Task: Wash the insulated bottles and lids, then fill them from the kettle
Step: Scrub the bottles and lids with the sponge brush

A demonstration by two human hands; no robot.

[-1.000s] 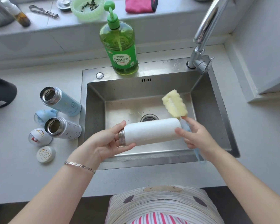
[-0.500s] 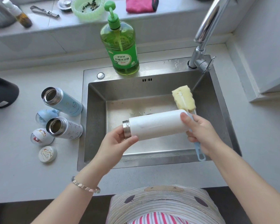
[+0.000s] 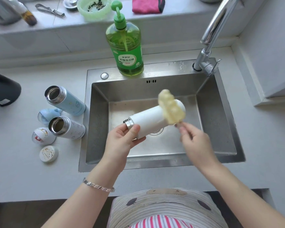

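Over the steel sink (image 3: 99, 122), the left hand (image 3: 122, 140) has its grip wrapped on the white bottle (image 3: 148, 119) close to its bare metal mouth, thumb on top and fingers curled beneath. The bottle hangs above the drain, tilted, with its mouth to the near left and its base to the far right. The right hand (image 3: 194, 140) has its grip pinched on the thin handle of the yellow sponge brush (image 3: 170, 109), whose blurred foam head lies against the base end of the bottle. On the desk (image 3: 23, 170), just left of the sink, are a blue bottle (image 3: 64, 101) and a white patterned bottle (image 3: 67, 129), both open. Beside them lie a blue lid (image 3: 46, 114), a white lid with a red mark (image 3: 42, 136) and a round speckled lid (image 3: 48, 153). A green soap bottle (image 3: 127, 46) stands on the sink's far rim, and the faucet (image 3: 211, 38) rises at its far right corner. A dark vessel (image 3: 2, 91) sits at the left edge, cut off.
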